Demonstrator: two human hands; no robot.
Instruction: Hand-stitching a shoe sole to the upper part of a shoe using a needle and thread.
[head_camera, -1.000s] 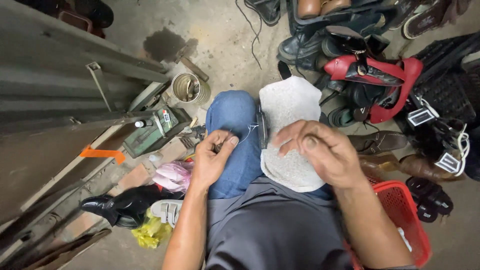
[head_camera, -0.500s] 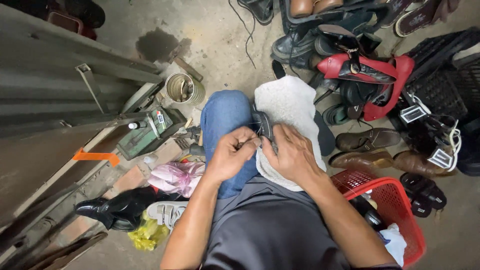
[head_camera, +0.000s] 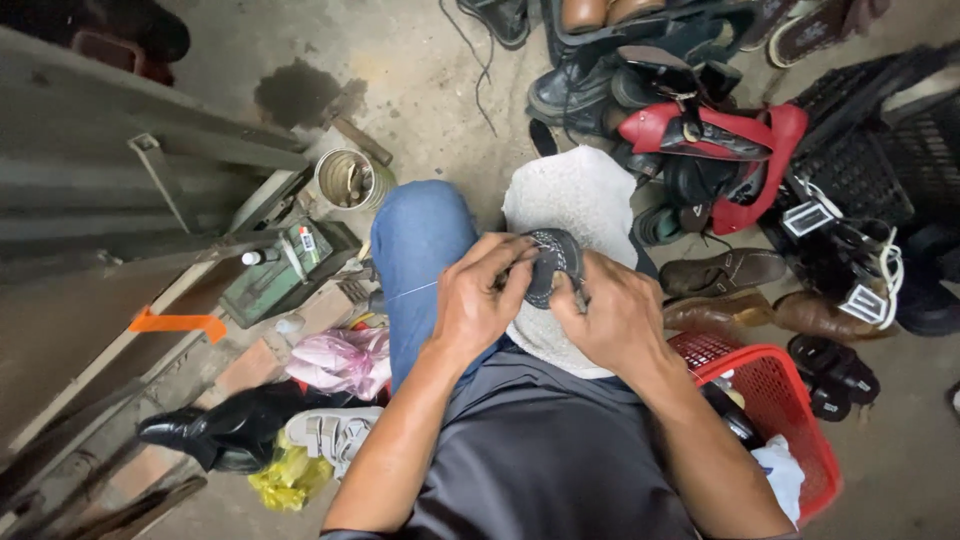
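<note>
Two hands: on one dark shoe sole (head_camera: 553, 265)
Left hand (head_camera: 480, 300): fingers pinch its edge
Right hand (head_camera: 610, 315): fingers curled, gripping it
Underneath: white fleecy pad (head_camera: 580, 200)

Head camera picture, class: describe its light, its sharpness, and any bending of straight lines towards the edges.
Head view: soft, even light without glare; both hands, left hand and right hand, and the dark shoe sole look sharp; the metal beam and shoe pile lean outwards, a wide-lens stretch; the corners sit dimmer.
</note>
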